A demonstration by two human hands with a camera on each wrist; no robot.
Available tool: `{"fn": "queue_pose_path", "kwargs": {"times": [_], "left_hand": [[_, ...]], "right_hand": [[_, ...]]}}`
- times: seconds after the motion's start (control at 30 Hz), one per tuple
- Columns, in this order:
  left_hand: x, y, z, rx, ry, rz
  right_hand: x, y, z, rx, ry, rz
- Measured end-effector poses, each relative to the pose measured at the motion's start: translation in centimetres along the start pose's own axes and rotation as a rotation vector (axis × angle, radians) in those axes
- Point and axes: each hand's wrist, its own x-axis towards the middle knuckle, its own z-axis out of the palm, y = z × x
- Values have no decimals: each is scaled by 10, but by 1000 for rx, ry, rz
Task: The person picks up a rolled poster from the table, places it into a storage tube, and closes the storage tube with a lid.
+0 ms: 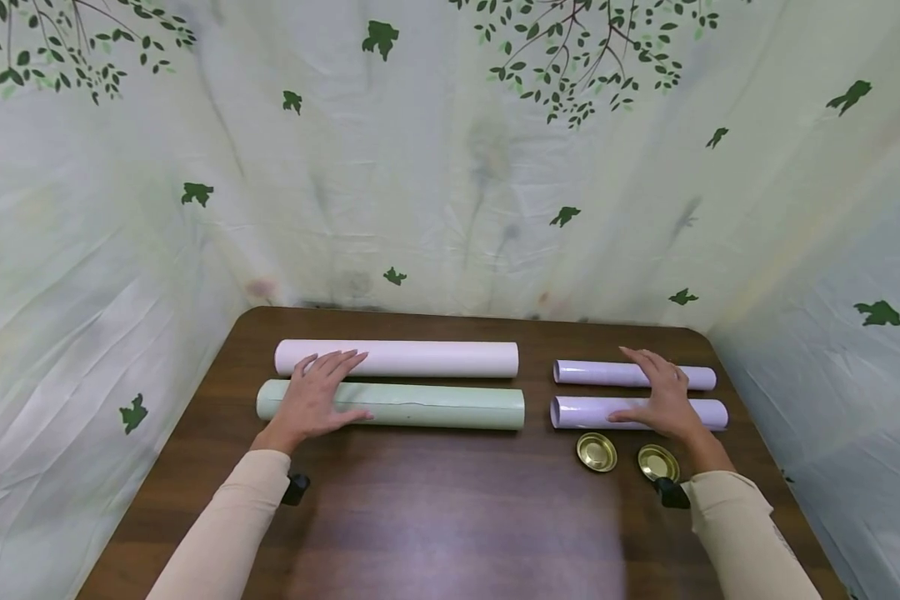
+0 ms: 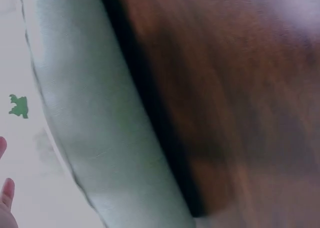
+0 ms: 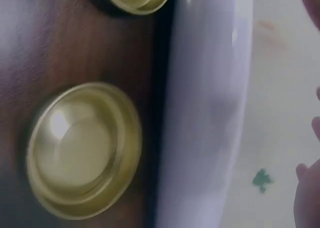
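Pink tube point(image 1: 397, 358), pale green tube point(image 1: 420, 406), two lilac tubes point(image 1: 607, 372), gold lids point(image 1: 596, 452).

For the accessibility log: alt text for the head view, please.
A person's left hand rests flat on a green roll and right hand on two lilac rolls, on a brown table with two gold lids.

This looks like a makeshift recording corner rather than a lived-in room, though little beyond the backdrop shows. A dark wood table point(image 1: 450, 517) stands pushed into a corner draped on all sides with a wrinkled pale sheet point(image 1: 435, 183) printed with green leaves, branches and birds, which hides whatever walls stand behind it. On the table lie only rolls point(image 1: 396, 358) of paper and two brass caps point(image 1: 596, 452), laid out in neat rows.
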Motion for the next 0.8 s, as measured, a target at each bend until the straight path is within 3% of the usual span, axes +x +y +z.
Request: {"fn": "queue_pose_path", "kwargs": {"times": [0.27, 0.53, 0.8], "left_hand": [[-6, -2, 11, -47, -54, -26], [-7, -10, 30, -66, -23, -43], [-14, -18, 43, -109, -43, -80]], "right_hand": [[-15, 21, -5, -6, -44, 76], [-25, 39, -5, -18, -121, 136], [-29, 47, -4, -17, -112, 151]]}}
